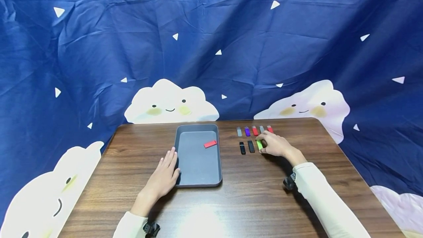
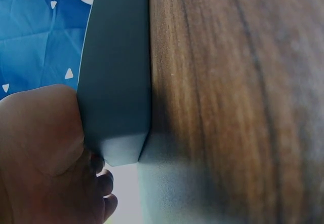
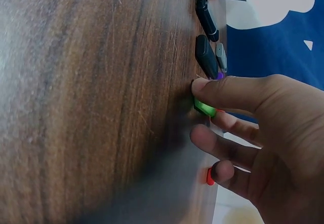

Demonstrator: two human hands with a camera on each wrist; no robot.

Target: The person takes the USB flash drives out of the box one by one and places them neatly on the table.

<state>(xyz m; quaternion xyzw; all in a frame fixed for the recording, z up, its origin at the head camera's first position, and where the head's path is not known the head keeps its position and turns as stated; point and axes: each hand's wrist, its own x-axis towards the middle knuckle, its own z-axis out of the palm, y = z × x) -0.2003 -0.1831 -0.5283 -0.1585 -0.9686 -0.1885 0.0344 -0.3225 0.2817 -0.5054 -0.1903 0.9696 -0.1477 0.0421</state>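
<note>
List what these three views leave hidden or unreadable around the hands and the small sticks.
- Green stick: head view, partly covered by the right hand; whether it is lifted off the table is unclear.
- Left hand: left wrist view shows only blurred palm against the grey tray.
- Back row of sticks: too small to identify.

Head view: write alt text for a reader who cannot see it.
A person's right hand pinches a green USB stick among two rows of sticks on a wooden table. Their left hand rests against a grey tray holding one red USB stick.
</note>
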